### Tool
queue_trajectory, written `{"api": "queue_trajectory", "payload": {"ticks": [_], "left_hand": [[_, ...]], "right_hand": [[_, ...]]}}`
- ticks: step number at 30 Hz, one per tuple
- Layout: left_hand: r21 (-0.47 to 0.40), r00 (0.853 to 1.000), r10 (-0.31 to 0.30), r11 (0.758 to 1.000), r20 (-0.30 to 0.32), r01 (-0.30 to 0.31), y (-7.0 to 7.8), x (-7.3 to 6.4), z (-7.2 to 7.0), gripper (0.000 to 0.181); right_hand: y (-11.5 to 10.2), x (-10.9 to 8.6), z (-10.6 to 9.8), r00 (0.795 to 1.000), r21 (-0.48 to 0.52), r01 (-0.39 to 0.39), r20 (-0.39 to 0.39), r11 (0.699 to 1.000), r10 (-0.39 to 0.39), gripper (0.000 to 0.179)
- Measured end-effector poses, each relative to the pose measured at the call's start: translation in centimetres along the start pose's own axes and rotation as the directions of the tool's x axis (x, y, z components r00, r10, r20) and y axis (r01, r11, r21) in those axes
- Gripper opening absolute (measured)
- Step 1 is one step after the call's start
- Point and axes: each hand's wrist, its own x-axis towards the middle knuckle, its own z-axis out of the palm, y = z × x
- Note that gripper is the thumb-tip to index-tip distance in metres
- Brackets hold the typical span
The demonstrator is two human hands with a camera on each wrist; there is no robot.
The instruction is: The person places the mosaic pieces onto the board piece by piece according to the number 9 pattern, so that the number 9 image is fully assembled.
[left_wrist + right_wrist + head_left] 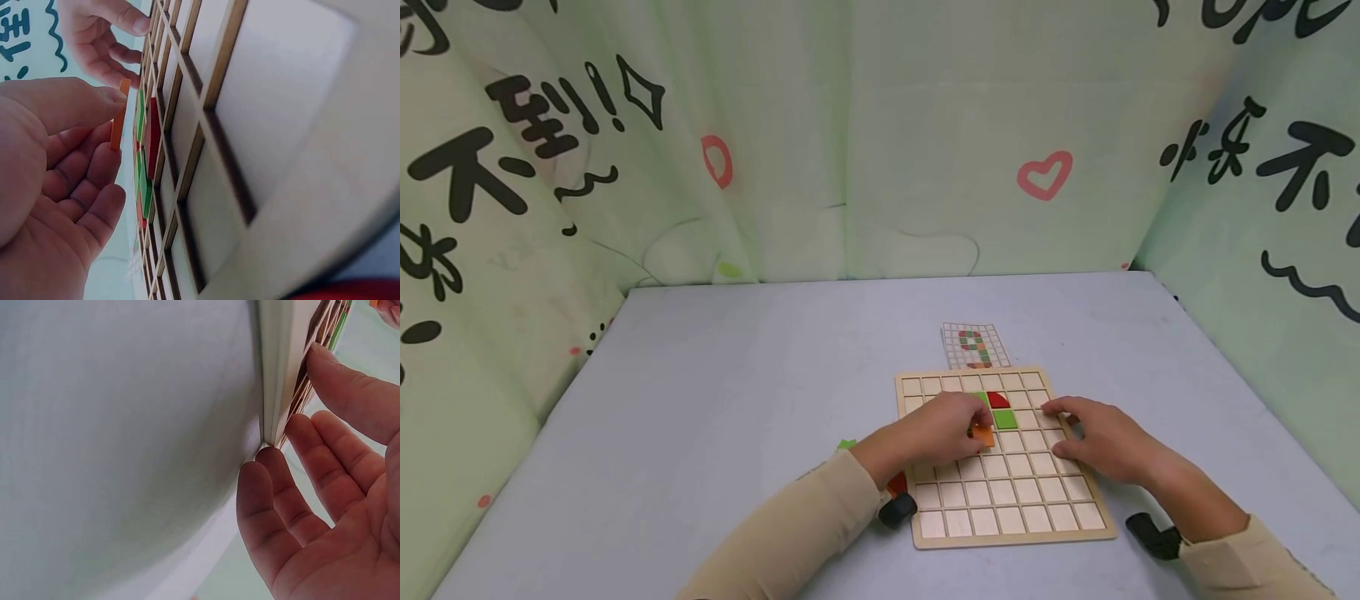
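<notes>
A wooden grid board (1000, 493) lies on the table, with a red tile (998, 400) and a green tile (1004, 419) among those set in its upper cells. My left hand (951, 425) pinches a thin orange tile (120, 115) between thumb and fingers; in the left wrist view the tile is held just off the grid. At the board's right edge rests my right hand (1108, 442), its thumb and fingers (325, 462) loosely bent against the rim. Part of the tile pattern is hidden behind my left hand.
Behind the board lies a pattern card (976, 343) printed with coloured squares. A green piece (847, 444) and a red piece (897, 482) show at the board's left, partly covered by my left arm. A light green curtain (880, 167) hangs around the table.
</notes>
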Motion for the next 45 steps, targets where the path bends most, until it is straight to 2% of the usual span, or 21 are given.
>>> {"api": "queue_trajectory", "payload": {"ticks": [21, 45], "left_hand": [[0.055, 0.999, -0.019, 0.998, 0.036, 0.017, 0.4, 0.8, 0.5, 0.020], [0.145, 0.995, -0.073, 0.987, 0.071, 0.062, 1.8, 1.4, 0.3, 0.018]], "right_hand": [[-0.1, -0.1, -0.1, 1.000, 0.006, -0.010, 0.006, 1.000, 0.010, 0.053], [0.1, 0.0, 0.1, 1.000, 0.013, -0.006, 0.003, 1.000, 0.006, 0.053]]}}
